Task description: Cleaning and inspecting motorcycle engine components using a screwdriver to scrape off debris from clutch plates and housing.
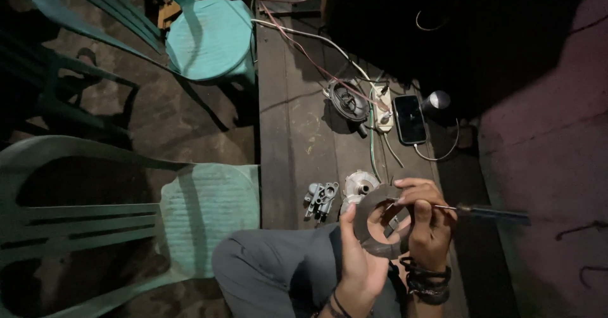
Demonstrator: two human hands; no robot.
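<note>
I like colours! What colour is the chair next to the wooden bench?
Light green plastic chair, seen best in the head view.

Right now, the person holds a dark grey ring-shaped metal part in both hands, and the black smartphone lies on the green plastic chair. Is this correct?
Not fully. The dark grey ring-shaped metal part is held by the left hand and right hand, but the head view shows the black smartphone lying on the wooden plank bench, not on the green plastic chair.
</note>
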